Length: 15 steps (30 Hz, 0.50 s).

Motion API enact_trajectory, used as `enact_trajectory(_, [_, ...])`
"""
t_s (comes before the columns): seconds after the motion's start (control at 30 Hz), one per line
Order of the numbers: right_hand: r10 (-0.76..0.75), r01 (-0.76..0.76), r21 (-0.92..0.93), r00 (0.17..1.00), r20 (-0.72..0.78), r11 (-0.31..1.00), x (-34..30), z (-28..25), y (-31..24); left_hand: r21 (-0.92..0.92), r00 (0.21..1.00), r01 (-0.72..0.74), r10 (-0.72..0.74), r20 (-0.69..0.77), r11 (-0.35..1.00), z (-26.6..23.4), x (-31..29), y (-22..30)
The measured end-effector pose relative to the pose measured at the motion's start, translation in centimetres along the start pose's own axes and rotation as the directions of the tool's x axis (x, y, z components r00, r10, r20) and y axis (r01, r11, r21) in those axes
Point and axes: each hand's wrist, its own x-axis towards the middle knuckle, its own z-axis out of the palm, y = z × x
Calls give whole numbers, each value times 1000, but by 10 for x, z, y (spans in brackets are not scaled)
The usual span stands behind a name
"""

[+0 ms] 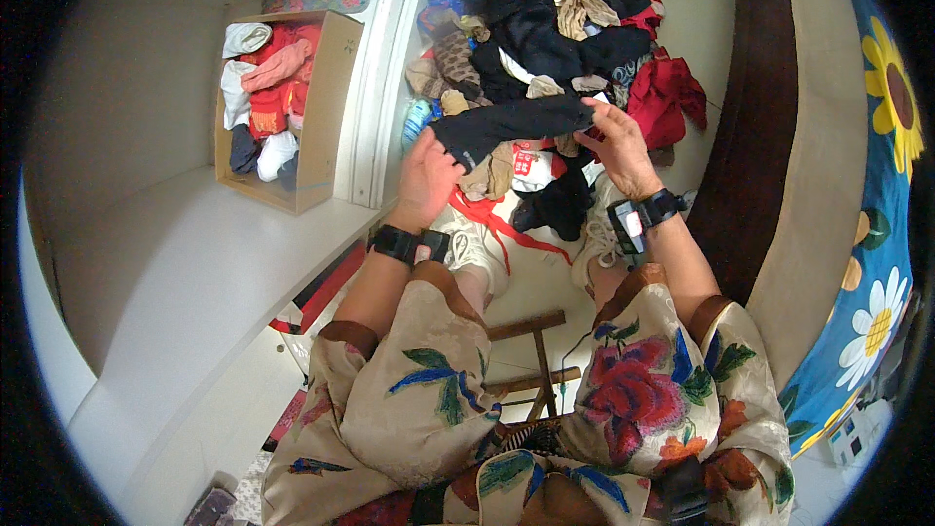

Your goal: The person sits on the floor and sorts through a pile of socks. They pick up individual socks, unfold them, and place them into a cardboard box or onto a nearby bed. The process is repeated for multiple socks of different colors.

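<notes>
A black sock (511, 127) is stretched out sideways between my hands, above a heap of clothes on the floor. My left hand (427, 180) grips its left end, and my right hand (621, 146) pinches its right end between thumb and fingers. Just below the sock lies a white and red piece (534, 166), partly covered. Beside it are a beige cloth (490, 173) and another black piece (557, 205). A red strap (502, 229) trails toward my white shoes (474, 245). Dark red fabric (667, 102) lies beyond my right hand.
At left, a cardboard box (326, 122) of rolled red, white and dark garments stands on a white shelf (243, 234). The pile's dark clothes (531, 24) spread away from me. To the right are a dark wooden bed edge (760, 117) and blue sunflower bedding (881, 224).
</notes>
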Motion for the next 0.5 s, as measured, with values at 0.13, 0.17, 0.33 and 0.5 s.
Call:
enact_trajectory(0.13, [2,8,287,999,-34,958,6,-9,-1,-42,988,-55,60,139,998,-2,-1,-1])
enact_trajectory(0.17, [20,1,348,998,-57,938,7,-10,1,-39,991,-59,63,117,998,0,-2,-2])
enact_trajectory(0.33, [50,55,502,980,-194,863,10,-12,-2,-76,979,-63,76,189,995,12,-4,-3])
enact_trajectory(0.5, [-73,83,437,997,-40,896,3,6,-13,-67,968,-66,80,238,996,18,-2,-10])
